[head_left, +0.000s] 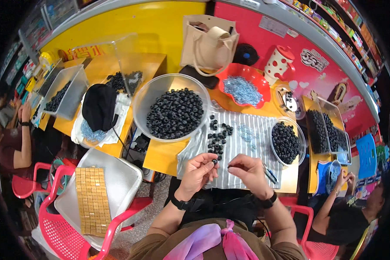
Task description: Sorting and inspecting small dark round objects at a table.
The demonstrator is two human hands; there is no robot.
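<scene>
Centrally, the left hand (199,171) grasps a small round black bead (214,161) between thumb and fingertips, above the near edge of a grey-and-white striped cloth (190,149). Just to its right, the right hand (249,174) has bent fingers drawn toward the thumb; whether it grips anything cannot be told. Loose black beads (221,138) lie on the cloth beyond the left hand. A large translucent plastic bowl (140,104) of similar beads stands far left; a smaller clear round tub (302,138), also bead-filled, stands right.

Brown short-sleeved top (162,246), knotted pink-and-lilac scarf (201,241), two black wristbands (182,203).
</scene>
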